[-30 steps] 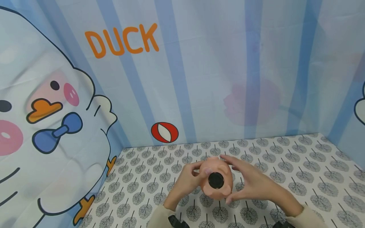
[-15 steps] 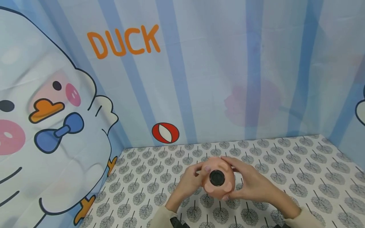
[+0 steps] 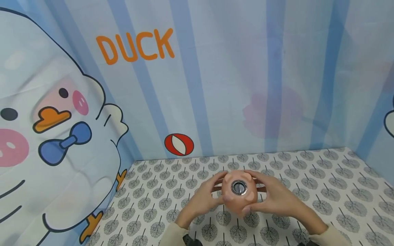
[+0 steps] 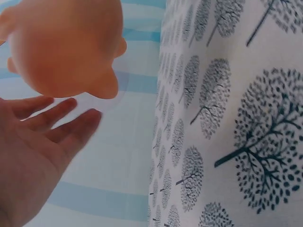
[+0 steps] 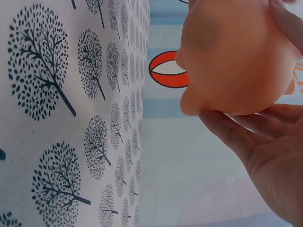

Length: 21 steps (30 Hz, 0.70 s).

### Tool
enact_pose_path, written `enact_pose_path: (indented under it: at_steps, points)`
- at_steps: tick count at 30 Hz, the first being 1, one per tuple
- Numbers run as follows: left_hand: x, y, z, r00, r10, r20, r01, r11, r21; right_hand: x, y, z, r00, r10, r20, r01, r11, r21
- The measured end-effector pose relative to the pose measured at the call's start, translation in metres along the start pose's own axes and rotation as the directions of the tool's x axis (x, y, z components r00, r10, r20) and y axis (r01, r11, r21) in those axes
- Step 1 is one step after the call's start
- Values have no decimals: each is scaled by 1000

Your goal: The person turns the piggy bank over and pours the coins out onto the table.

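Note:
A peach-coloured piggy bank is held above the table, its underside with stubby feet facing the head camera. A shiny dark round plug sits in the middle of that underside. My left hand holds it from the left, thumb at the lower left side and fingers reaching behind. On the right my right hand grips it, thumb on the lower edge and fingers around the upper side. In both wrist views the smooth body of the piggy bank shows with fingertips right at its surface.
The table wears a white cloth with a grey tree print. Behind it hangs a blue striped curtain printed with a large duck, a red-and-white ball and orange lettering.
The piggy bank has turned and shifted slightly right, its plug now catching light. My right hand has closed onto it. My left thumb has moved from beside the plug to the lower left side.

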<state>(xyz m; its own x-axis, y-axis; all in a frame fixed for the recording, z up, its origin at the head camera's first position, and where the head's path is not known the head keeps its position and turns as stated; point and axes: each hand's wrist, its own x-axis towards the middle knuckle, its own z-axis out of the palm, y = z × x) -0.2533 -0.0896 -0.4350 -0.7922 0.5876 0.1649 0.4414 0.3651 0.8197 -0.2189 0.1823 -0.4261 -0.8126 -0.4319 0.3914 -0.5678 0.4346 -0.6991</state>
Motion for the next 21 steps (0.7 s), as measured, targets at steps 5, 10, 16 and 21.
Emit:
enact_pose_path:
  at_steps: [5, 10, 16, 21]
  points:
    - [0, 1, 6, 1000, 17, 4, -17, 1000, -21, -1, 6, -1, 999, 26, 37, -28, 997, 70]
    - [4, 0, 12, 999, 39, 29, -38, 999, -31, -1, 11, -2, 996, 58, 67, -63, 995, 77]
    - [5, -3, 15, 998, 51, 31, -50, 998, -26, -2, 17, 0, 995, 54, 86, -61, 995, 81]
    - [4, -5, 16, 997, 74, 1, -74, 997, -18, -2, 18, -1, 994, 52, 101, -62, 993, 97]
